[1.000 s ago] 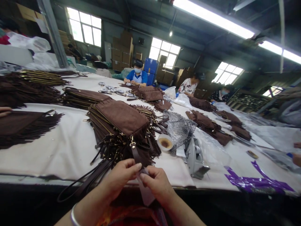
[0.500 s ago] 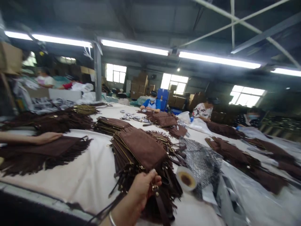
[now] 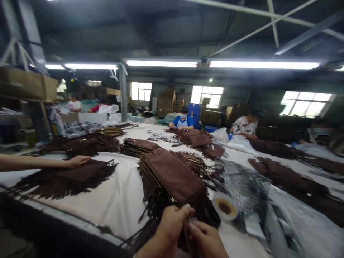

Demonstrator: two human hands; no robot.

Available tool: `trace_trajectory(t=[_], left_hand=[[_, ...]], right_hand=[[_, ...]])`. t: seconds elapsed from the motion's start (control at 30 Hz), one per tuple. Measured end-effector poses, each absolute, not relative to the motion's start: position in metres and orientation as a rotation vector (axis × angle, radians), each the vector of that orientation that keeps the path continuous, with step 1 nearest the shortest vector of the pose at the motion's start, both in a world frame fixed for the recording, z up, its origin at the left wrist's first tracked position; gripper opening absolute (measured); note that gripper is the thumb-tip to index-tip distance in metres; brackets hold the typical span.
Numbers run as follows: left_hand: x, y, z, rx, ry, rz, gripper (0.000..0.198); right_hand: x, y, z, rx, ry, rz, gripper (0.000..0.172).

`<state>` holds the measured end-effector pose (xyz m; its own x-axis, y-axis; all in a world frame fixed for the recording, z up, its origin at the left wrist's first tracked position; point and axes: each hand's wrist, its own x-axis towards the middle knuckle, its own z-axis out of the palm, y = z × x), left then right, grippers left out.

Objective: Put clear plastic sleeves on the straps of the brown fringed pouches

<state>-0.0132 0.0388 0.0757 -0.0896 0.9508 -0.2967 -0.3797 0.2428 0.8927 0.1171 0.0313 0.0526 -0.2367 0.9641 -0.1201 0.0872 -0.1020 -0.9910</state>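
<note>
A stack of brown suede fringed bags (image 3: 172, 179) with gold zippers lies on the white-covered table (image 3: 118, 200) in front of me. My left hand (image 3: 170, 229) and my right hand (image 3: 206, 240) meet at the bottom of the view, at the near end of that stack. Both are closed in a pinch on a brown strap (image 3: 188, 233) that hangs from the top bag; a pale slip shows between the fingertips. More dark straps (image 3: 146, 215) trail off the table edge to the left of my hands.
A round cup of brown liquid (image 3: 225, 207) stands right of the stack, beside silvery mesh wrap (image 3: 242, 186). A co-worker's arm (image 3: 48, 162) rests on another fringed bag (image 3: 70, 177) at left. More bag piles (image 3: 88, 145) and seated workers (image 3: 183, 122) line the table.
The camera tilted up and swung left, so the table looks lower. My right hand left view half a second ago and is back beside the left hand on the strap.
</note>
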Motion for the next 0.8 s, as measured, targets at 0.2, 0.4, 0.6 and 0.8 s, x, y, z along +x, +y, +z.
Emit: trace_trajectory(t=[0.2,0.4,0.6,0.8], left_hand=[[-0.021,0.036,0.09,0.635,1.056,1.125,0.05],[-0.029,0.034,0.081,0.472,1.048,1.203,0.038],[-0.03,0.036,0.085,0.522,1.05,1.268,0.03],[-0.039,0.024,0.079,0.573,1.005,1.243,0.038]], right_hand=[[0.113,0.03,0.068,-1.065,-1.199,1.568,0.041],[0.113,0.031,0.063,-1.168,-1.22,1.471,0.041],[0.1,0.05,0.075,-1.206,-1.315,1.404,0.043],[0.086,0.061,0.081,-1.229,-1.186,1.555,0.044]])
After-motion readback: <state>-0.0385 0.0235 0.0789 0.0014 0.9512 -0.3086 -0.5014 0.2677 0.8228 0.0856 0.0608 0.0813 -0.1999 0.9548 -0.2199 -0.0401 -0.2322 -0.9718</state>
